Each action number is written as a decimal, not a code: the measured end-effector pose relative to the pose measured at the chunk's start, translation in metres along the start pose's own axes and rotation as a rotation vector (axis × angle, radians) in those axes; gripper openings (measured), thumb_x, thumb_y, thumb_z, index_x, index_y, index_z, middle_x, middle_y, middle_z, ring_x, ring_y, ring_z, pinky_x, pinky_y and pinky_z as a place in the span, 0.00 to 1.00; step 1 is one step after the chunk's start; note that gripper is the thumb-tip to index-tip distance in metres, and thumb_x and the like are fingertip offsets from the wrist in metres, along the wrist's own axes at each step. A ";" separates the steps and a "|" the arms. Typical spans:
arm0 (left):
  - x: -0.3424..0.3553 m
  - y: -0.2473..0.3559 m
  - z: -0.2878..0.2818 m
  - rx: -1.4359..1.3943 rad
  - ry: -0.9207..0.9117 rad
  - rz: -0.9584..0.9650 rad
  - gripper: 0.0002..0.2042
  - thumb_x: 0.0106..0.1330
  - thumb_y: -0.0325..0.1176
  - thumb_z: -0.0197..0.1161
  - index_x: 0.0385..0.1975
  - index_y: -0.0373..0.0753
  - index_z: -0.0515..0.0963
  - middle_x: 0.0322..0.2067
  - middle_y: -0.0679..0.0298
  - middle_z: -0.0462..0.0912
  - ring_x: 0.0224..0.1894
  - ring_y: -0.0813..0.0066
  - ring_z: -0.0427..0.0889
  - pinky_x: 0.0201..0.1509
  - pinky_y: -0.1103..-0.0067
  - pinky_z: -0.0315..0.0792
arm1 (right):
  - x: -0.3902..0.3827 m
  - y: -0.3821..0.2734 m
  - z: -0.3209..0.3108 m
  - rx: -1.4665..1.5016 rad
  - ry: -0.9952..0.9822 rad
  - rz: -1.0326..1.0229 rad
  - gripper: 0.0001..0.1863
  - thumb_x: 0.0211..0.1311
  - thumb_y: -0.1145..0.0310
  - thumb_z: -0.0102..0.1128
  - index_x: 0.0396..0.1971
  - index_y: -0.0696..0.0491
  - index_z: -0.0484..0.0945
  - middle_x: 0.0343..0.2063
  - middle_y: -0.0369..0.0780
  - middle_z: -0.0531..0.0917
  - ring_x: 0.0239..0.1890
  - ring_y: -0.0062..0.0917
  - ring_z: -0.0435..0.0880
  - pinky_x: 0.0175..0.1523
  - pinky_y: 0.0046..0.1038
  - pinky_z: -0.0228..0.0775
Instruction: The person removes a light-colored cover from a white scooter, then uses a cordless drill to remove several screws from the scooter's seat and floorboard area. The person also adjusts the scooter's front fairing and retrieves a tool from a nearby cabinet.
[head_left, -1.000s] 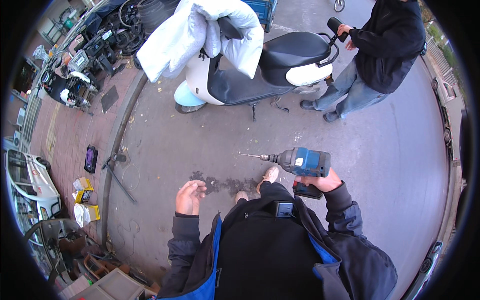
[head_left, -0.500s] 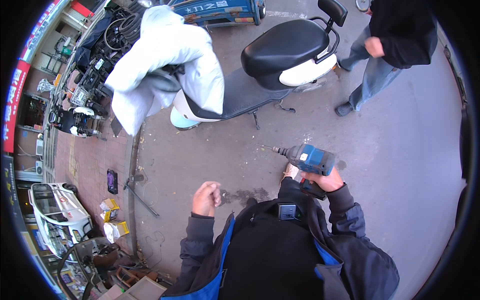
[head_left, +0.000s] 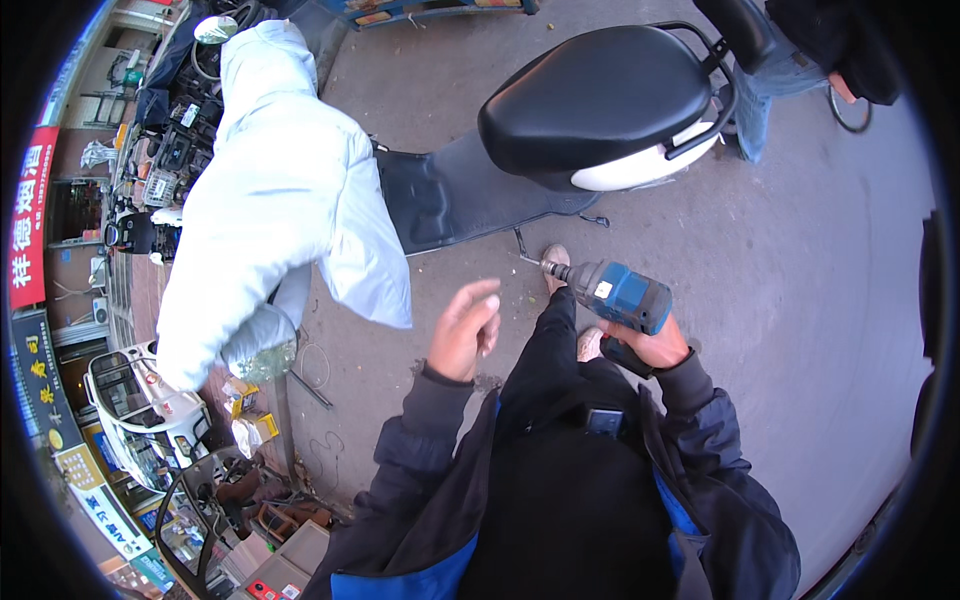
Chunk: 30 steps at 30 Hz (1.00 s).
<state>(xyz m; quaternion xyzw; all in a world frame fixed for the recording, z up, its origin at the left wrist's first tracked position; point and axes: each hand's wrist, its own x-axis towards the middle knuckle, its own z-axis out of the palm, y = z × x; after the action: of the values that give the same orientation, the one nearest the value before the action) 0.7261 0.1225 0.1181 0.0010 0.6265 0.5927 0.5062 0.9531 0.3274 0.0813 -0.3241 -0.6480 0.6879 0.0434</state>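
Note:
My right hand (head_left: 660,346) is wrapped round the grip of a blue and black cordless drill (head_left: 628,297). The drill's chuck points left, over my forward shoe. In front of my body hovers my left hand (head_left: 466,330), its fingers partly spread and nothing in them. Ahead stands an electric scooter with a black seat (head_left: 600,100) and white side panel. A puffy pale quilted cover (head_left: 270,200) drapes over the scooter's front and hides its handlebar. Between cover and seat the dark footboard (head_left: 450,195) shows.
At the upper right a person in a dark top and jeans (head_left: 755,110) stands behind the scooter. On the left lie yellow and white boxes (head_left: 255,430), near a white vehicle (head_left: 145,410). A blue cart (head_left: 430,10) is at the top edge. Clutter (head_left: 250,510) fills the lower left.
I have come closer to the scooter, one foot forward. My left hand has risen toward the cover and its fingers have loosened. The drill stays in my right hand. The other person is farther right.

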 end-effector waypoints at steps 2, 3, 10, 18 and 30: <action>0.052 0.023 0.006 -0.019 0.060 0.070 0.18 0.77 0.35 0.60 0.62 0.35 0.73 0.21 0.68 0.71 0.20 0.82 0.68 0.22 0.82 0.61 | 0.038 -0.014 -0.005 -0.054 0.016 -0.063 0.19 0.59 0.69 0.77 0.49 0.57 0.82 0.42 0.43 0.88 0.44 0.32 0.86 0.54 0.34 0.77; 0.077 0.034 0.006 -0.033 0.100 0.090 0.19 0.77 0.36 0.59 0.63 0.35 0.72 0.21 0.68 0.71 0.20 0.81 0.68 0.22 0.81 0.61 | 0.054 -0.023 -0.009 -0.079 0.006 -0.046 0.19 0.59 0.69 0.77 0.49 0.57 0.82 0.41 0.43 0.88 0.44 0.32 0.86 0.53 0.34 0.77; 0.233 0.083 -0.033 -0.186 0.495 0.289 0.20 0.76 0.41 0.63 0.61 0.39 0.75 0.20 0.68 0.71 0.16 0.81 0.67 0.19 0.81 0.60 | 0.170 -0.059 -0.033 -0.124 -0.121 -0.066 0.20 0.61 0.67 0.77 0.50 0.58 0.81 0.43 0.44 0.87 0.46 0.34 0.86 0.56 0.35 0.77; 0.216 0.089 -0.125 -0.127 0.991 0.376 0.27 0.78 0.55 0.59 0.17 0.46 0.68 0.14 0.70 0.65 0.16 0.78 0.66 0.21 0.80 0.62 | 0.285 -0.045 -0.049 0.025 -0.389 -0.002 0.28 0.61 0.67 0.77 0.59 0.58 0.77 0.50 0.43 0.85 0.53 0.34 0.84 0.61 0.34 0.75; 0.204 0.091 -0.139 0.291 1.252 0.513 0.32 0.83 0.56 0.45 0.71 0.35 0.68 0.23 0.71 0.61 0.27 0.80 0.60 0.37 0.80 0.60 | 0.338 0.029 -0.004 -0.014 -0.528 -0.081 0.25 0.59 0.67 0.79 0.54 0.56 0.80 0.49 0.44 0.87 0.51 0.35 0.87 0.57 0.34 0.79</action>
<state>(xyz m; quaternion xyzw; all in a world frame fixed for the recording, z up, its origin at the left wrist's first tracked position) 0.4835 0.1690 0.0266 -0.1253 0.8538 0.4928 -0.1121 0.7002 0.4886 -0.0766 -0.1075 -0.6541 0.7417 -0.1022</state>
